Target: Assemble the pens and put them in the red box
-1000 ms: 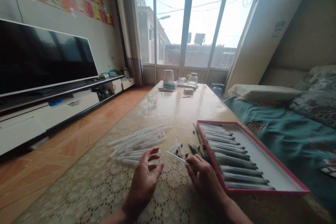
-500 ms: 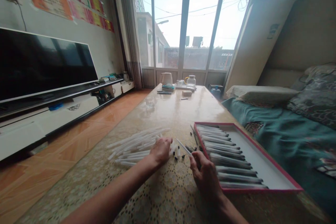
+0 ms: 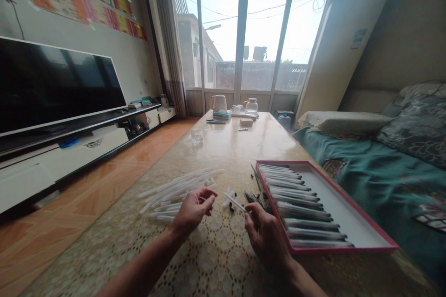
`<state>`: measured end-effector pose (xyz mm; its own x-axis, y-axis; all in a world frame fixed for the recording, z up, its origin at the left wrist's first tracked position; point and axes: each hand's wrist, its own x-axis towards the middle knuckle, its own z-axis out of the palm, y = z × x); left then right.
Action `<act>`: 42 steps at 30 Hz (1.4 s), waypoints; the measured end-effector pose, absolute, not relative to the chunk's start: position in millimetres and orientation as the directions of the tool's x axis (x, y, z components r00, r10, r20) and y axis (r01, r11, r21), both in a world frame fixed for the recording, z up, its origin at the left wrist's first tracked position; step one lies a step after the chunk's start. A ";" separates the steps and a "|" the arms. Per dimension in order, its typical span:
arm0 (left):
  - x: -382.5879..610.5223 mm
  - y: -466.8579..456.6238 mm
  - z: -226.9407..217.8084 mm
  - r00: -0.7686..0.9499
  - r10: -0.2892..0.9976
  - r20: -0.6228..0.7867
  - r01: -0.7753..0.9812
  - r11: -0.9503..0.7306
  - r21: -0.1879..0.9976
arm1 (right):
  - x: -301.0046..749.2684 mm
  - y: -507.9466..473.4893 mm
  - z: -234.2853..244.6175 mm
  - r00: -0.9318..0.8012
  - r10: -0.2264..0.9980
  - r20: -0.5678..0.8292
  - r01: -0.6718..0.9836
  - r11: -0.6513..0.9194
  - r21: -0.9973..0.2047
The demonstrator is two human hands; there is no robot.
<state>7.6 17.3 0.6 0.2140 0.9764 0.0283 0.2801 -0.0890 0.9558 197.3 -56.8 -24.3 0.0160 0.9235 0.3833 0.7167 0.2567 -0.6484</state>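
Note:
My right hand (image 3: 263,227) pinches a thin white pen barrel (image 3: 234,202), which points up and to the left over the table. My left hand (image 3: 195,209) is closed, thumb against forefinger; anything between the tips is too small to make out. Beside and behind it lies a pile of white translucent pen barrels (image 3: 177,188). Between the hands are small black caps (image 3: 232,209) and some small clear pieces. Thin black refills (image 3: 251,197) lie behind my right hand, against the box. Rows of pens with black ends (image 3: 306,216) fill the left side of the red-rimmed box (image 3: 362,213).
Far along the patterned table (image 3: 223,260) stand a glass jug (image 3: 251,106), a light kettle (image 3: 219,103) and a small box (image 3: 245,121). A drinking glass (image 3: 197,135) sits nearer. A sofa (image 3: 369,171) is on the right, a television (image 3: 59,86) on the left.
My left hand has drawn back from among the small parts, toward me and to the left, with its fingers pinched. My right hand has shifted slightly left, still holding the pen barrel.

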 end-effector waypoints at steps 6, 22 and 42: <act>-14.3 -15.5 -10.5 0.148 0.977 -0.152 -0.071 0.164 0.984 | 189.8 -64.9 -18.1 -0.120 0.903 0.413 0.751 0.354 -0.557; -14.5 -12.9 -29.6 0.254 0.948 -0.189 -0.255 0.254 0.933 | 192.2 -63.9 -20.8 -0.209 0.892 0.401 0.746 0.410 -0.524; -16.0 -13.9 -29.6 0.345 0.926 -0.152 -0.236 0.242 0.941 | 196.6 -63.8 -15.0 -0.333 0.875 0.352 0.777 0.466 -0.423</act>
<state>-16.0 -13.9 -29.6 0.3453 0.9261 -0.1521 -0.2356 0.2424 0.9411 196.6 -63.8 -15.0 -0.3328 0.8750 0.3515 0.7774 0.4656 -0.4230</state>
